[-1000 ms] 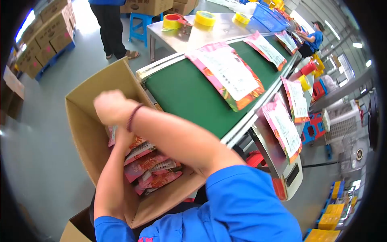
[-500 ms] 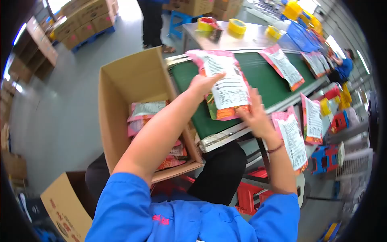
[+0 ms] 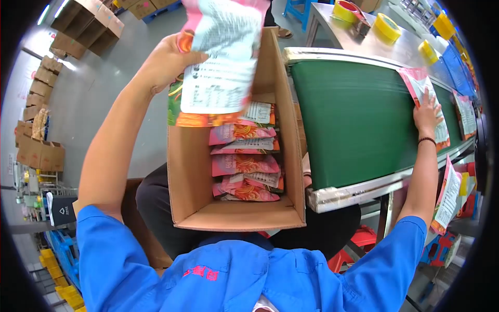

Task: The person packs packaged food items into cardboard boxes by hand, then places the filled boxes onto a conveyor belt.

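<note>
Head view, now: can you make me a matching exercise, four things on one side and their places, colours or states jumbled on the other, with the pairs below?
Things:
1. Left hand
2. Right hand
3. Conveyor belt
4. Stacked packets

Places, colours or states:
A. green
B. inside the open cardboard box
C. holding a raised packet, thumb across its printed face
D. resting, fingers spread, on a belt packet

Right pairs: 1-C; 2-D; 3-A; 4-B

Open gap above packed pouches (image 3: pixel 245 164).
</note>
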Demonstrator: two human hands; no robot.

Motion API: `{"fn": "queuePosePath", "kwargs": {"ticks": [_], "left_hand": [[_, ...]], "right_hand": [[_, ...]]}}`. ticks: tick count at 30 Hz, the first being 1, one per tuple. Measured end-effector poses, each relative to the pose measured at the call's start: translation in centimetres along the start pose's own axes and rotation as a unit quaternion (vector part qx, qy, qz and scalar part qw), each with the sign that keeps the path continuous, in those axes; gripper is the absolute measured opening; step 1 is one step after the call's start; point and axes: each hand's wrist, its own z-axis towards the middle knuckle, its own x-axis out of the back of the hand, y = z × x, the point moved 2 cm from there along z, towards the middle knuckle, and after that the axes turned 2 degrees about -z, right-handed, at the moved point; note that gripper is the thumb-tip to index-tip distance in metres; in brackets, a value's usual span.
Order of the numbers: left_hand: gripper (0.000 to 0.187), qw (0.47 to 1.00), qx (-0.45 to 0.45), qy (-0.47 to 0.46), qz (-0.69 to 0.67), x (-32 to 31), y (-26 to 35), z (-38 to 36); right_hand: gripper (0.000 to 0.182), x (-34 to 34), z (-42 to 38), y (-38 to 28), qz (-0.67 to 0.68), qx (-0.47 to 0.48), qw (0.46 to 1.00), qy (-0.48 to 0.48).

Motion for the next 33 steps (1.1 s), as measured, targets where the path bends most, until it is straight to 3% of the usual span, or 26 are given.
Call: {"fn": "queuePosePath", "kwargs": {"ticks": [1, 2, 3, 4, 6, 8, 9, 11, 12, 13, 15, 17, 18, 20, 23, 26, 27, 28, 29, 30, 31, 32, 33], "left_hand": [[0.023, 0.99, 0.014, 0.016, 0.141, 1.3, -0.6, 0.3], [0.024, 0.928, -0.099, -0.016, 0.358, 2.0, -3.2, 1.9], [0.025, 0.922, -0.136, -0.045, 0.359, 1.2, -5.7, 3.0], [0.02, 0.877, -0.127, -0.075, 0.456, 0.4, -8.9, 4.4], [0.017, 0.797, -0.059, -0.126, 0.587, -2.4, -14.1, 7.5], [0.018, 0.79, -0.077, -0.146, 0.591, -4.6, -21.0, 10.4], [0.02, 0.784, -0.087, -0.162, 0.593, -5.5, -25.2, 11.6], [0.025, 0.819, -0.085, -0.102, 0.559, -7.5, -34.6, 13.2], [0.031, 0.835, -0.091, -0.062, 0.539, -8.7, -37.6, 13.4], [0.048, 0.894, 0.097, -0.066, 0.433, -9.2, -37.7, 13.0], [0.046, 0.913, 0.082, -0.007, 0.4, -11.3, -44.3, 13.6], [0.048, 0.887, 0.206, -0.125, 0.395, -11.1, -42.5, 13.4], [0.048, 0.89, 0.214, -0.122, 0.384, -11.9, -42.5, 13.7], [0.045, 0.823, 0.209, -0.254, 0.463, -11.9, -41.7, 14.0], [0.044, 0.804, 0.179, -0.263, 0.502, -9.8, -37.8, 12.4], [0.045, 0.811, 0.168, -0.25, 0.501, -9.1, -37.6, 11.3], [0.046, 0.82, 0.169, -0.237, 0.493, -9.1, -38.1, 11.0], [0.046, 0.829, 0.17, -0.223, 0.484, -9.0, -38.3, 10.9], [0.046, 0.837, 0.165, -0.207, 0.479, -9.3, -38.1, 10.8], [0.047, 0.854, 0.157, -0.178, 0.464, -9.5, -38.6, 11.2], [0.047, 0.869, 0.149, -0.147, 0.449, -9.3, -38.7, 11.4], [0.048, 0.885, 0.141, -0.115, 0.429, -8.6, -38.6, 11.5], [0.048, 0.899, 0.131, -0.089, 0.408, -8.8, -38.5, 11.8]], "right_hand": [[0.079, -0.3, 0.9, -0.1, 0.004, -0.005, 1.0, 0.03], [0.074, -0.9, 2.1, 0.0, 0.006, -0.008, 0.998, 0.062], [0.061, -1.8, 3.8, 0.4, -0.007, 0.036, 0.998, 0.054], [0.05, 0.4, 4.3, -0.1, 0.023, 0.051, 0.998, -0.009], [0.043, 4.8, 4.2, -0.4, 0.025, 0.079, 0.996, -0.041], [0.039, 6.0, 5.7, 2.6, 0.184, 0.228, 0.956, 0.013], [0.037, 10.9, 4.0, 2.1, 0.249, 0.294, 0.922, -0.027], [0.044, 15.6, 1.8, 5.0, 0.32, 0.229, 0.918, 0.057], [0.044, 21.2, -0.8, 2.9, 0.336, 0.136, 0.931, -0.039], [0.043, 24.2, -2.4, 2.4, 0.395, 0.115, 0.911, -0.031], [0.041, 28.0, -3.0, -0.6, 0.521, 0.126, 0.844, -0.012], [0.039, 30.0, -3.8, -6.2, 0.609, 0.166, 0.775, -0.027], [0.038, 30.4, -4.2, -10.1, 0.634, 0.194, 0.747, -0.05], [0.036, 31.5, -5.2, -18.8, 0.652, 0.258, 0.704, -0.116], [0.033, 33.3, -8.0, -33.7, 0.586, 0.375, 0.682, -0.224], [0.029, 27.3, -7.6, -45.8, 0.41, 0.613, 0.65, -0.184], [0.034, 28.5, -10.5, -49.8, 0.31, 0.631, 0.7, -0.123], [0.034, 24.4, -11.1, -53.6, 0.145, 0.569, 0.789, -0.183], [0.042, 22.2, -13.7, -54.6, 0.086, 0.568, 0.807, -0.138], [0.05, 20.0, -16.2, -55.6, 0.025, 0.563, 0.82, -0.095], [0.053, 18.3, -17.2, -56.2, 0.13, 0.591, 0.749, -0.271], [0.049, 14.5, -19.6, -57.7, 0.259, 0.578, 0.77, -0.082], [0.03, 20.2, -19.7, -54.8, 0.181, 0.599, 0.753, -0.203]]}}
